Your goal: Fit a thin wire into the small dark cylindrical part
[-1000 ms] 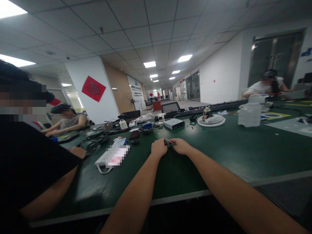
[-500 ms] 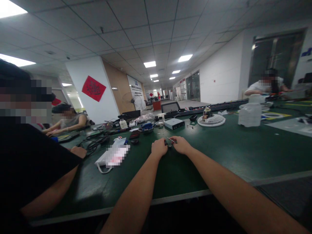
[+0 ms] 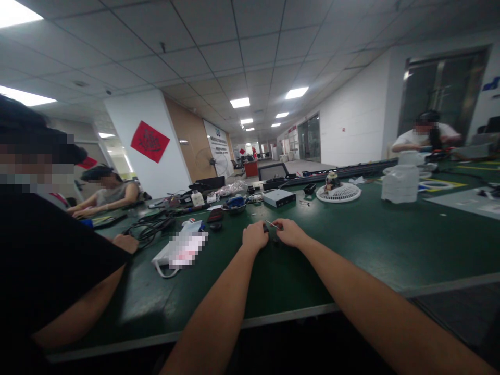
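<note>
My left hand (image 3: 255,236) is closed on a small dark object (image 3: 266,228), mostly covered by the fingers. Close beside it, my right hand (image 3: 289,232) pinches a thin silvery rod-like tool (image 3: 272,224), which points left toward that object. I cannot make out the tool's exact kind. Both hands rest low over the green tabletop (image 3: 289,276), a narrow gap between them. Something small and dark shows in the gap beneath the fingers, too blurred to name.
Beyond my hands lie a grey metal box (image 3: 278,197), a white fan grille (image 3: 338,192) and a white plastic housing (image 3: 399,184). Left are a white bag (image 3: 180,249), black cables (image 3: 150,229) and a co-worker's arm (image 3: 84,307). Others sit farther off.
My hands have hardly moved; the small bit between them looks darker and slightly lower. The person at the far right has bent the head downward.
</note>
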Available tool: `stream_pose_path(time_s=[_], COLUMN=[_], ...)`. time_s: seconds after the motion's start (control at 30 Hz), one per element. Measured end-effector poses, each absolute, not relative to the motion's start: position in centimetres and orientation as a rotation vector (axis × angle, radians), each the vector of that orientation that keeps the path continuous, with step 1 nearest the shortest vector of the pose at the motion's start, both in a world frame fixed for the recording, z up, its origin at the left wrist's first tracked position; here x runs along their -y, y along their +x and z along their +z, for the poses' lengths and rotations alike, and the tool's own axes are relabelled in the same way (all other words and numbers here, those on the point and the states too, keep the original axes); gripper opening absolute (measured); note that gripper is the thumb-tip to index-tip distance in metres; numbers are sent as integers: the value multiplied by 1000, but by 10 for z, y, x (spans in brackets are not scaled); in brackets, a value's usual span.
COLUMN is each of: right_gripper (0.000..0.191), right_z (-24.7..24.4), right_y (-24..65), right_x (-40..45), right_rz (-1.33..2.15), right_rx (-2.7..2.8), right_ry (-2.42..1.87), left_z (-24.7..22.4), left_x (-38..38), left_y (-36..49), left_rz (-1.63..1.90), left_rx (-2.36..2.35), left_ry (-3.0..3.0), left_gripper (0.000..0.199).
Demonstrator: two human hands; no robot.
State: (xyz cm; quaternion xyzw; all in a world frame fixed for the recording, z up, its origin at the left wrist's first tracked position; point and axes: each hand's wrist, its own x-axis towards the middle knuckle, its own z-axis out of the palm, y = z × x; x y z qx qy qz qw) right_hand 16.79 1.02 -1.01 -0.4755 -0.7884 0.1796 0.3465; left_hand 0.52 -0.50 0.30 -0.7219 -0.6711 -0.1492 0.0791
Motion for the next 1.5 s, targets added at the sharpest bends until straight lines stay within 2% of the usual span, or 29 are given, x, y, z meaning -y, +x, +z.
stream_pose_path(time_s=[0.5,0.77,0.9,1.17,1.3,1.5], right_gripper=[11,17,15,16,22,20], right_z=[-11,-14,-10,-5,-6,-9], right_y=[169,169,171,179,179,177], right_x=[-12,-18,-18,-20,-22,-26], right_rz=[558,558,548,535,578,624], right_rx=[2157,2106,2035,1765,1677,1657], right_ry=[-1326,-1336,-1339,-1343,-1311,-1225], left_z=[1,-1,2,12,15,16], left_x=[3,0,2,11,14,16], left_y=[4,3,4,11,16,19], left_rz=[-472,-506,-572,-766,-874,-1005], left_rx=[2007,1987,1936,1762,1682,1629], left_ry=[-2171,-2184,-2230,-2391,-2442,-2494], left_gripper=[34,34,35,26,28,34])
